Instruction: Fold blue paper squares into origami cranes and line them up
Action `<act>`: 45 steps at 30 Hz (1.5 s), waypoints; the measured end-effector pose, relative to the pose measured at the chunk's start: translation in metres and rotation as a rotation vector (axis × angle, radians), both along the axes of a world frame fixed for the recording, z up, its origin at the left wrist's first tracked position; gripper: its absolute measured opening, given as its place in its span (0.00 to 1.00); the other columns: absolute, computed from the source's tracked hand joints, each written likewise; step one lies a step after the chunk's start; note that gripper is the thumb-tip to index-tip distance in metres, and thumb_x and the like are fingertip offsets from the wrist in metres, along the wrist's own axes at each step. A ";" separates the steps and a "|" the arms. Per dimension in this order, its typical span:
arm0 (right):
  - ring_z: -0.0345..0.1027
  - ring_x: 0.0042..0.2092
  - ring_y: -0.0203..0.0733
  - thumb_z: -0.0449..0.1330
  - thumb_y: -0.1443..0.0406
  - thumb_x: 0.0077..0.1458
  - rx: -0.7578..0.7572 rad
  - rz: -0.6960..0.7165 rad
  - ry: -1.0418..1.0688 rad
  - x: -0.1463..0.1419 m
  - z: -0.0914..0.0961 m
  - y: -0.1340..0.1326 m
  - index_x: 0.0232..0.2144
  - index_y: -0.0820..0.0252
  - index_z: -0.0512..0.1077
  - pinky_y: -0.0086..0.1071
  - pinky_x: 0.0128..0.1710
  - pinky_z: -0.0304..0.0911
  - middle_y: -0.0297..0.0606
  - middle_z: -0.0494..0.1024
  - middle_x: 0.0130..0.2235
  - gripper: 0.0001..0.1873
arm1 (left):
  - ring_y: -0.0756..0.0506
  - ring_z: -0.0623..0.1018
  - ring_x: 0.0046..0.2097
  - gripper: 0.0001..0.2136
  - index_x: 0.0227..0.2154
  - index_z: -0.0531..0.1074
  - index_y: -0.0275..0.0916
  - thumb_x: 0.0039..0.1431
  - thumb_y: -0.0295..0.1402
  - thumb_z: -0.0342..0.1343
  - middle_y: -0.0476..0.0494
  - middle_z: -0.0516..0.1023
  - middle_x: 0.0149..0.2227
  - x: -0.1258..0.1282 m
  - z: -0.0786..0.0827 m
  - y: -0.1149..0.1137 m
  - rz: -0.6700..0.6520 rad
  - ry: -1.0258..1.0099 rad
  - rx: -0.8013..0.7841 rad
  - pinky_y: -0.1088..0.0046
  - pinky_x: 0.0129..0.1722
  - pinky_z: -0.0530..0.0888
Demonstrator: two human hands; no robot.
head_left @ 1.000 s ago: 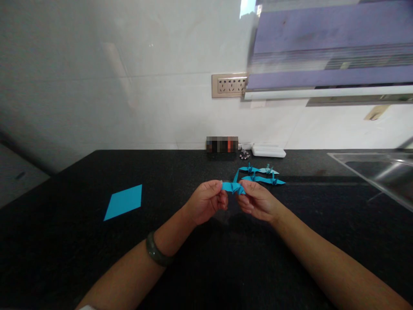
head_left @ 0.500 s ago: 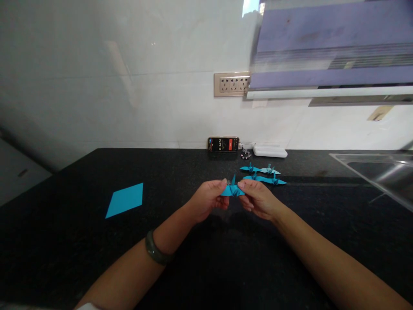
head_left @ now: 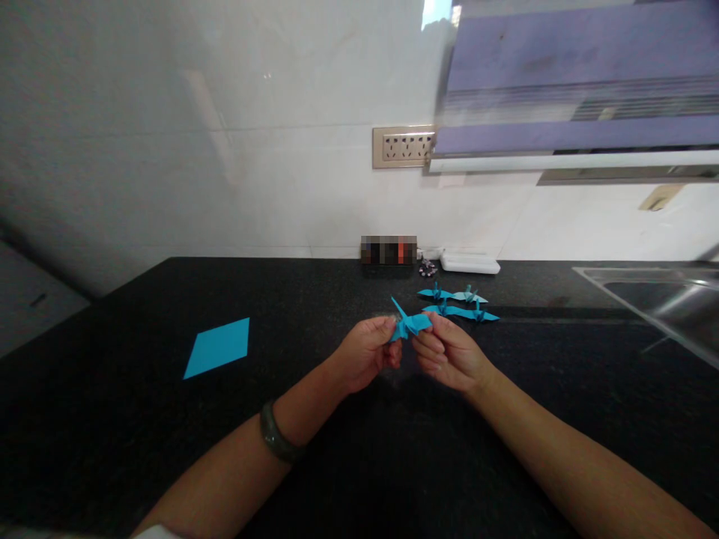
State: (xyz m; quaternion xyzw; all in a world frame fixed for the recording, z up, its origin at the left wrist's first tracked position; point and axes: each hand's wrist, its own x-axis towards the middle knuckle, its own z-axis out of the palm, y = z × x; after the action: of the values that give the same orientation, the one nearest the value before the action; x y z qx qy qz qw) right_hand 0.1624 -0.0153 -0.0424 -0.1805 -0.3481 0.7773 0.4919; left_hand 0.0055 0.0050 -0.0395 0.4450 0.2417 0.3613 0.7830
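Note:
Both my hands hold a small blue folded paper crane [head_left: 409, 324] just above the black countertop [head_left: 140, 419]. My left hand [head_left: 366, 352], fingers curled, pinches its left side. My right hand [head_left: 449, 355] pinches its right side with thumb and fingertips. One thin point of the crane sticks up to the left. Behind my right hand lie three finished blue paper cranes [head_left: 457, 303]. A flat blue paper square [head_left: 218, 347] lies to the left, apart from my hands.
A phone [head_left: 389, 250], a small dark trinket [head_left: 428, 267] and a white flat box [head_left: 469, 263] stand against the white wall. A steel sink [head_left: 657, 299] is at the right. A wall socket strip [head_left: 402, 147] and a purple shelf [head_left: 573, 90] hang above.
The crane has been turned in my fingers: its thin point now sticks out up and to the left. My hands have shifted slightly and stay pinched on it.

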 end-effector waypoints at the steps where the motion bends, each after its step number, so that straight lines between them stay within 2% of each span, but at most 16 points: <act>1: 0.39 0.16 0.27 0.56 0.58 0.52 -0.001 -0.003 0.002 0.001 0.000 0.001 0.22 0.59 0.58 0.20 0.13 0.43 0.24 0.51 0.16 0.15 | 0.55 0.65 0.19 0.14 0.24 0.63 0.34 0.52 0.42 0.53 0.52 0.65 0.17 0.000 0.000 0.000 0.004 0.002 0.002 0.79 0.21 0.62; 9: 0.37 0.16 0.28 0.53 0.55 0.54 0.028 -0.056 -0.027 0.010 -0.002 0.007 0.21 0.58 0.58 0.21 0.13 0.41 0.24 0.49 0.16 0.16 | 0.54 0.65 0.19 0.14 0.23 0.62 0.35 0.52 0.42 0.53 0.53 0.64 0.17 0.001 -0.001 0.000 0.033 0.018 0.022 0.78 0.22 0.62; 13: 0.38 0.16 0.29 0.52 0.54 0.54 0.027 -0.162 -0.050 0.019 0.003 0.014 0.20 0.58 0.56 0.22 0.14 0.40 0.24 0.50 0.16 0.18 | 0.54 0.65 0.19 0.14 0.23 0.62 0.36 0.51 0.43 0.52 0.53 0.64 0.17 -0.001 -0.003 0.003 0.088 0.061 0.056 0.77 0.22 0.63; 17: 0.46 0.16 0.29 0.48 0.46 0.51 0.060 -0.195 -0.329 0.018 0.005 0.018 0.23 0.59 0.61 0.24 0.14 0.43 0.26 0.57 0.16 0.23 | 0.54 0.65 0.19 0.16 0.21 0.63 0.35 0.51 0.44 0.52 0.52 0.65 0.16 -0.002 -0.001 0.005 0.201 0.262 0.219 0.77 0.22 0.62; 21: 0.47 0.15 0.28 0.51 0.50 0.52 0.210 -0.196 -0.529 0.010 0.002 0.014 0.18 0.61 0.61 0.25 0.14 0.44 0.27 0.58 0.14 0.23 | 0.54 0.65 0.19 0.15 0.20 0.65 0.34 0.50 0.42 0.53 0.51 0.66 0.15 -0.002 0.004 0.005 0.269 0.407 0.345 0.77 0.22 0.61; 23: 0.46 0.15 0.27 0.53 0.52 0.53 0.214 -0.148 -0.505 0.007 0.001 0.012 0.17 0.61 0.59 0.25 0.14 0.44 0.26 0.58 0.13 0.21 | 0.53 0.65 0.19 0.14 0.20 0.65 0.35 0.50 0.42 0.53 0.51 0.66 0.15 -0.003 0.004 0.004 0.246 0.370 0.323 0.77 0.22 0.62; 29: 0.46 0.15 0.26 0.55 0.55 0.52 0.048 -0.090 -0.314 0.005 -0.002 0.010 0.20 0.60 0.58 0.22 0.13 0.42 0.25 0.58 0.15 0.18 | 0.54 0.64 0.19 0.15 0.20 0.62 0.35 0.52 0.42 0.53 0.53 0.64 0.16 -0.003 0.001 0.005 0.144 0.080 0.111 0.78 0.21 0.61; 33: 0.44 0.15 0.26 0.57 0.55 0.51 -0.031 -0.073 -0.236 0.009 -0.004 0.013 0.20 0.59 0.56 0.22 0.13 0.41 0.24 0.57 0.15 0.18 | 0.55 0.63 0.18 0.14 0.21 0.60 0.36 0.51 0.40 0.54 0.55 0.61 0.16 -0.006 0.008 0.005 0.124 -0.054 -0.017 0.79 0.21 0.62; 36: 0.43 0.15 0.26 0.58 0.55 0.49 -0.054 -0.105 -0.174 0.014 -0.004 0.016 0.20 0.59 0.56 0.21 0.13 0.41 0.23 0.56 0.14 0.18 | 0.56 0.62 0.18 0.12 0.22 0.60 0.36 0.52 0.38 0.54 0.56 0.59 0.15 -0.010 0.013 0.008 0.139 -0.124 -0.039 0.80 0.21 0.62; 38: 0.43 0.15 0.26 0.58 0.55 0.49 -0.048 -0.133 -0.190 0.014 -0.004 0.016 0.20 0.59 0.56 0.21 0.13 0.40 0.23 0.56 0.14 0.18 | 0.55 0.63 0.18 0.14 0.22 0.61 0.36 0.53 0.42 0.52 0.55 0.60 0.15 -0.012 0.013 0.010 0.173 -0.070 0.009 0.80 0.21 0.62; 42: 0.44 0.14 0.25 0.56 0.54 0.50 0.033 -0.186 -0.386 0.003 -0.003 0.012 0.19 0.60 0.57 0.22 0.12 0.40 0.24 0.58 0.13 0.19 | 0.53 0.65 0.17 0.25 0.21 0.65 0.34 0.52 0.55 0.41 0.49 0.65 0.16 -0.009 0.006 0.010 0.171 0.218 0.109 0.77 0.19 0.62; 45: 0.45 0.14 0.25 0.55 0.54 0.52 0.055 -0.165 -0.441 -0.004 -0.003 0.008 0.19 0.61 0.59 0.22 0.12 0.41 0.25 0.58 0.13 0.19 | 0.54 0.65 0.18 0.21 0.21 0.66 0.34 0.51 0.51 0.47 0.50 0.66 0.16 -0.006 0.002 0.007 0.117 0.283 0.176 0.78 0.20 0.62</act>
State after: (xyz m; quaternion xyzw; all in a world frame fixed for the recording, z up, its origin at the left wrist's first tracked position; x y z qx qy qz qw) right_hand 0.1589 -0.0077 -0.0459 -0.3603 -0.4522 0.6665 0.4707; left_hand -0.0009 0.0121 -0.0377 0.5432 0.3424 0.3597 0.6770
